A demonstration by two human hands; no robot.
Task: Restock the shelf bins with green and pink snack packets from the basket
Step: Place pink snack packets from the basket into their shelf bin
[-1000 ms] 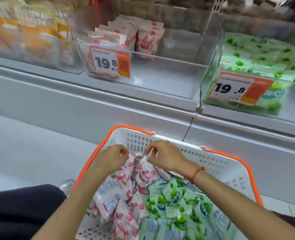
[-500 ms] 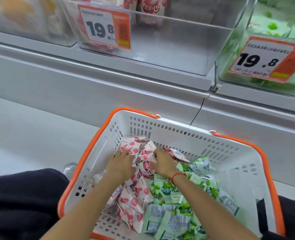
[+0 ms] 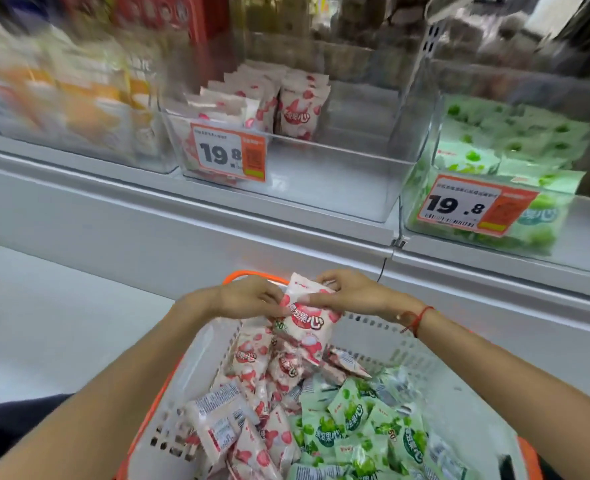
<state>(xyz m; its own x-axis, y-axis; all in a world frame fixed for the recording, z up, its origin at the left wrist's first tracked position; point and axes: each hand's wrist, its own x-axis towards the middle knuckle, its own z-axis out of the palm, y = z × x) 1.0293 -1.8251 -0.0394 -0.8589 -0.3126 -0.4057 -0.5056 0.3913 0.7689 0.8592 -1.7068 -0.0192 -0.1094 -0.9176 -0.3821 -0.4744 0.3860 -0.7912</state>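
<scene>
Bright, even white store light, with only soft shadows. Motion blur smears the orange packets [image 3: 79, 98] at upper left and the top shelf [image 3: 494, 39]. Clear bin walls [image 3: 373, 140] catch pale glare. Wide-angle bowing bends the shelf ledge [image 3: 217, 209].

A basket [image 3: 196, 368] sits before a shelf [image 3: 217, 216] holding three bins side by side: left bin [image 3: 148, 157], middle bin [image 3: 355, 188], right bin [image 3: 421, 188]. Both hands hold one packet [image 3: 309, 317] above the basket's far rim
</scene>
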